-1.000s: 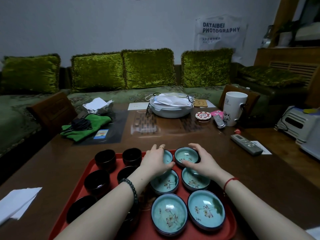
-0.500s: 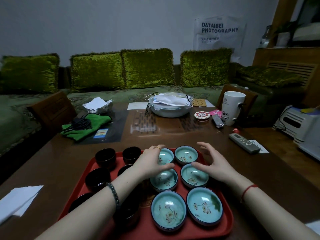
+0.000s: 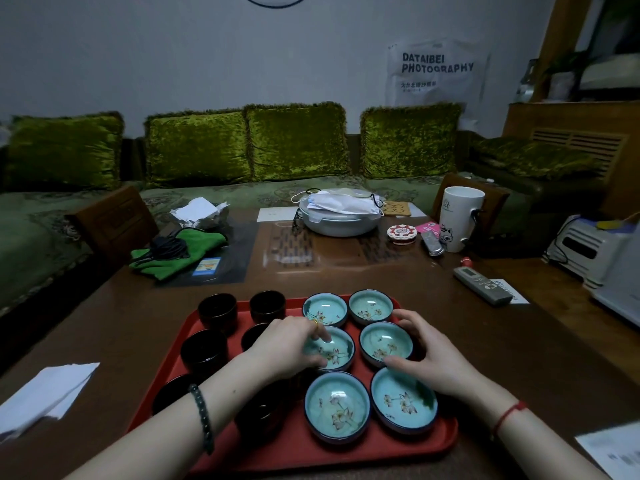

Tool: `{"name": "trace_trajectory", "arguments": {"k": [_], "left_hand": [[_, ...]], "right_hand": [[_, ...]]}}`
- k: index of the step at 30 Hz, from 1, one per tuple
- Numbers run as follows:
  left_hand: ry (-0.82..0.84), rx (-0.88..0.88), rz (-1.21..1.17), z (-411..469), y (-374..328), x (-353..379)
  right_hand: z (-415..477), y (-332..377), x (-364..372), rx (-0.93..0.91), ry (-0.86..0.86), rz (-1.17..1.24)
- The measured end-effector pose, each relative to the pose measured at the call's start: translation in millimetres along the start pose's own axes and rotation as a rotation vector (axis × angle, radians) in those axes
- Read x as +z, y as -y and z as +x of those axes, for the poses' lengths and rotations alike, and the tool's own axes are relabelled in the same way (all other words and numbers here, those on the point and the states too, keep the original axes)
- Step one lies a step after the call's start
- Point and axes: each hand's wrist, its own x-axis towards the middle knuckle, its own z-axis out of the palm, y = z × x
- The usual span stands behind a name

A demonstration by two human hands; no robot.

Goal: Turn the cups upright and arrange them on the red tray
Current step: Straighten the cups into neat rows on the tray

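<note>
Both hands work over the red tray (image 3: 408, 455), nudging the middle pair of blue cups into line. The left hand (image 3: 287, 348) has its fingers (image 3: 320, 332) curled over the rim of the left middle cup (image 3: 334, 351), thumb below and fingertips dipping inside, so it grips that cup to shift it. The right hand (image 3: 429, 355) cups around the right middle cup (image 3: 386, 342), fingers spread wide and resting at its outer side, thumb near its front edge; I judge it steadies or slides the cup, not lifts it.

All six blue cups stand mouth up in two columns. Just beyond the fingertips sit the far pair (image 3: 325, 308); just below the palms sits the near pair (image 3: 337, 407). To the left of the left hand, the dark cups (image 3: 218, 311) also stand upright on the tray, some hidden under the forearm.

The task looks nearly done; only spacing remains. The cups sit close together, so a push on one could knock its neighbour. On the tabletop (image 3: 536, 341) beyond the right fingers lie a remote (image 3: 483, 284) and a white mug (image 3: 459, 218), well apart from the tray.
</note>
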Motion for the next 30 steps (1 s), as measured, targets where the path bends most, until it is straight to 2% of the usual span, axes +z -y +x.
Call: {"name": "trace_trajectory", "arguments": {"k": [13,20,24,30], "left_hand": [[-0.075,-0.017,0.042,10.3,3.4,16.5],[-0.100,0.023,0.071,5.4,-1.5,17.0],[-0.166,0.088,0.090,-17.0,-8.5,11.6],[-0.027,0.112,0.223,-60.8,-18.4,17.0]], "right_hand": [[3.9,5.9,5.6,0.030,-0.013,-0.003],[0.6,13.9,7.3,0.030,-0.042,-0.011],[-17.7,15.9,-3.1,-0.016,-0.059,0.004],[-64.9,14.3,-1.8,-0.096,-0.005,-0.013]]}}
